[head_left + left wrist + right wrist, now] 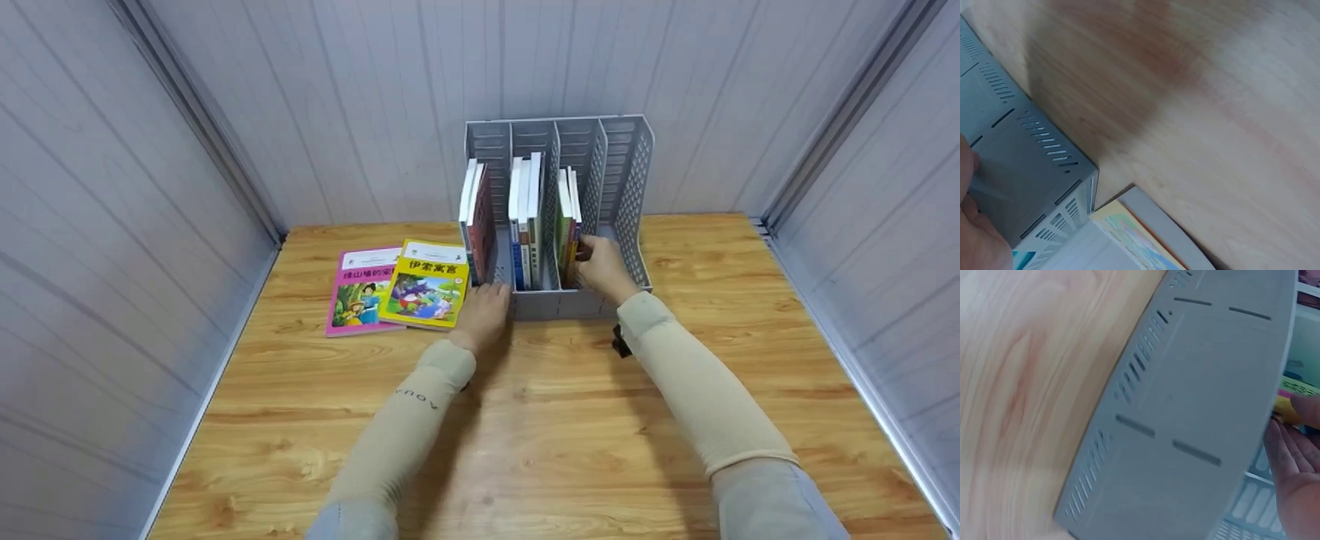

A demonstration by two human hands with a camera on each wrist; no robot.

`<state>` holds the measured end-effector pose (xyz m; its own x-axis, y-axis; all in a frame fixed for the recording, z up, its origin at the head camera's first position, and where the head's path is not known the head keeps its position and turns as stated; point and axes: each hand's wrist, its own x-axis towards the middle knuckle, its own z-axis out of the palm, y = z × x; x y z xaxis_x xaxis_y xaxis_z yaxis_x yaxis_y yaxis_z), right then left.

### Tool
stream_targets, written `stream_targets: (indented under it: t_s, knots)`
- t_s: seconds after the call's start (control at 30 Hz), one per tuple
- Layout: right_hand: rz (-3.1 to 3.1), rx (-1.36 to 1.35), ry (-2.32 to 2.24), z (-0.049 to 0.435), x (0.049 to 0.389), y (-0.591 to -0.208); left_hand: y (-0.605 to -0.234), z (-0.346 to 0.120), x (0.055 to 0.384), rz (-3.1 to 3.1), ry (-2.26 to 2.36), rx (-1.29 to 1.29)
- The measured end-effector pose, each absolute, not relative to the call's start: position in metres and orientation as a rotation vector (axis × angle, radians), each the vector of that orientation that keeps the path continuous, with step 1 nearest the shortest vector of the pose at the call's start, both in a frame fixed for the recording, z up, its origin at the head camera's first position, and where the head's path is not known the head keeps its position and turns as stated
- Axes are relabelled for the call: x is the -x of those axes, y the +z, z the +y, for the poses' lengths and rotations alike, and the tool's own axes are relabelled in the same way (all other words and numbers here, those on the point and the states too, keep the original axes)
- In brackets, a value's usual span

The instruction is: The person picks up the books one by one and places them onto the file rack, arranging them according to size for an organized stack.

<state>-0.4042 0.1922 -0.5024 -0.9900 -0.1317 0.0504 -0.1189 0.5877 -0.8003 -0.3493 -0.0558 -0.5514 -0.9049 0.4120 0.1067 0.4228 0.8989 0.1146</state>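
Observation:
A grey desk file organizer (559, 306) with upright dividers stands at the back of the table. My left hand (484, 315) grips its front lip at the leftmost compartment; part of that hand (979, 236) shows against the front panel in the left wrist view. In the third compartment, my right hand (602, 268) pinches a thin book with a yellow spine (1286, 408) between thumb and fingers. This book stands upright beside a green-spined book (564, 225). The right fingertips are partly hidden behind the organizer's lip in the right wrist view.
Two picture books lie flat on the left, a yellow one (426, 289) overlapping a pink one (360, 300). Upright books (525, 225) fill part of the second compartment, and a red-covered book (481, 217) leans in the first. Panel walls (390, 97) enclose the wooden table (540, 450).

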Motion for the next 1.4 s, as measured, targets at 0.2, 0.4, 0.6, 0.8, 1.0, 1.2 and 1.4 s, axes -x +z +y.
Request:
stream_targets:
  t_s: [0.2, 0.4, 0.6, 0.8, 1.0, 1.2, 1.4]
  knots:
    - [2.874, 0.274, -1.395, 0.203, 0.391, -0.489, -0.541, -0.067, 0.350, -3.032, -0.280, 0.712]
    - [2.955, 0.335, -1.318, 0.222, 0.377, -0.490, -0.536, -0.094, 0.345, -2.868, -0.485, 0.773]
    - [3.011, 0.459, -1.057, 0.233, 0.366, -0.498, -0.536, -0.137, 0.348, -2.664, -0.595, 0.735]
    - [2.977, 0.539, -0.711, 0.239, 0.355, -0.512, -0.537, -0.180, 0.356, -2.889, -0.579, 0.365]
    - [2.990, 0.519, -0.530, 0.236, 0.349, -0.523, -0.537, -0.204, 0.359, -3.118, -0.646, -0.083]
    - [3.014, 0.478, -0.399, 0.232, 0.350, -0.533, -0.541, -0.212, 0.359, -3.212, -0.748, -0.311]
    - [3.054, 0.451, -0.415, 0.231, 0.354, -0.540, -0.547, -0.213, 0.361, -3.222, -0.770, -0.355]
